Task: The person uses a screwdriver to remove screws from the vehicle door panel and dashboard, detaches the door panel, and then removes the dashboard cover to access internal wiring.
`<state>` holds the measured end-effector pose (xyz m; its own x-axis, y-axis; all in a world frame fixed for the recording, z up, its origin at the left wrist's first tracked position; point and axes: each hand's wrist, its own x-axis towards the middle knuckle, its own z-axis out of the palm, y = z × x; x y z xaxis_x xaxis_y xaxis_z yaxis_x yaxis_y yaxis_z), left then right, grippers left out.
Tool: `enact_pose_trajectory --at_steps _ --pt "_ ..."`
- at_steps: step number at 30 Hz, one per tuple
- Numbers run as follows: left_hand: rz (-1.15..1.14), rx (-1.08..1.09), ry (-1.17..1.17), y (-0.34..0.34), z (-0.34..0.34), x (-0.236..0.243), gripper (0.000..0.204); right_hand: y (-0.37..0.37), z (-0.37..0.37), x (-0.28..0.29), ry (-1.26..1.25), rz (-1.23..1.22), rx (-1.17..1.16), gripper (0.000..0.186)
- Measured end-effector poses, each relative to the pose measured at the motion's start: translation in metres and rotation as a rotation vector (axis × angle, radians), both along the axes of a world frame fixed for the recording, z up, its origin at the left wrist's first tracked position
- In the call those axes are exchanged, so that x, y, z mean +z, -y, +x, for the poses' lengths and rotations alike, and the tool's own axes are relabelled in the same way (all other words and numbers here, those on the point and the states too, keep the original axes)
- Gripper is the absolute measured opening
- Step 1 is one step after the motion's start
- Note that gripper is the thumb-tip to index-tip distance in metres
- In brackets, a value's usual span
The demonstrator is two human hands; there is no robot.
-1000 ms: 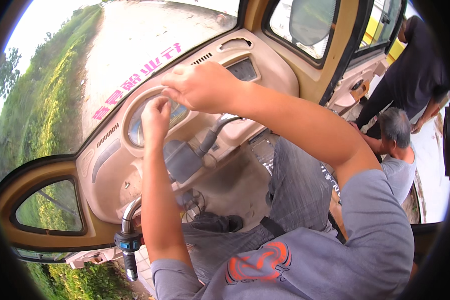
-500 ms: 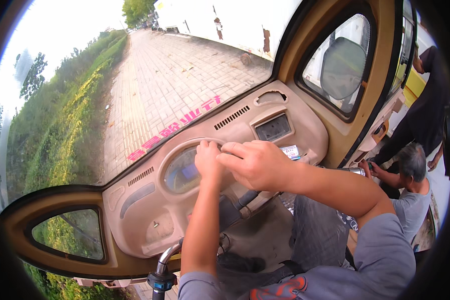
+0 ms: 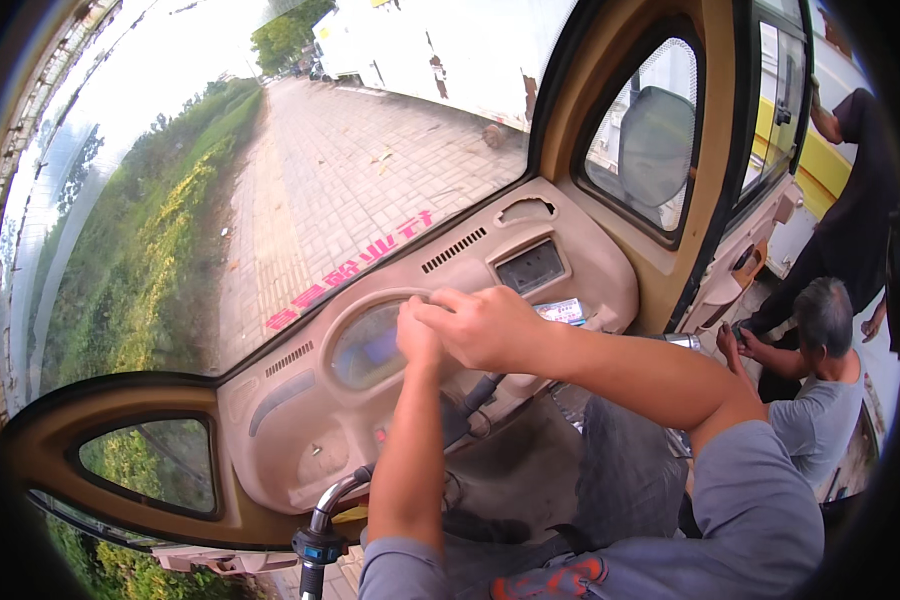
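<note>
Above the pinkish-beige dashboard (image 3: 270, 455) of a small cab vehicle, my two hands meet, arms stretched forward. My left hand (image 3: 419, 338) is closed, with its fingers curled in toward the right. Against it my right hand (image 3: 485, 330) is also closed, thumb and forefinger touching the left hand's fingertips. Anything pinched between them is too small or hidden to make out. Both hands are nearest the oval instrument display (image 3: 360, 352), covering its right side. Below and left stands the handlebar grip (image 3: 313, 578), which neither hand touches.
A small blue-and-white packet (image 3: 562, 311) lies on the dashboard shelf, near a rectangular dark slot (image 3: 532, 268). The windshield spans the front. Outside the open right side, a person in grey (image 3: 815, 400) crouches beside a person standing in dark clothes (image 3: 855, 230).
The view has shifted and turned slightly, showing more of the right-hand door frame. My hands stay together, closed, over the display, with the right forearm slightly lower in the picture.
</note>
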<state>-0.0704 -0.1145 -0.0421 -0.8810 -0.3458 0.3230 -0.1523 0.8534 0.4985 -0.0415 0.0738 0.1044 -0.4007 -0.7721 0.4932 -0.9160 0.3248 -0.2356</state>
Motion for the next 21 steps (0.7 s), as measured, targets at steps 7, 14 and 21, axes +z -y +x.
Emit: enact_pose_trajectory --at_steps 7,14,21 --pt "-0.004 -0.053 -0.024 0.005 0.016 0.024 0.037 -0.006 -0.018 -0.015 -0.154 -0.195 -0.046 0.022" --pt "-0.123 -0.31 0.508 0.083 0.099 0.117 0.047 -0.001 0.008 0.001 0.268 0.109 -0.117 0.034" --pt "0.087 -0.112 0.29 0.169 0.123 0.097 0.033 -0.003 -0.006 -0.003 -0.126 -0.12 -0.034 0.023"
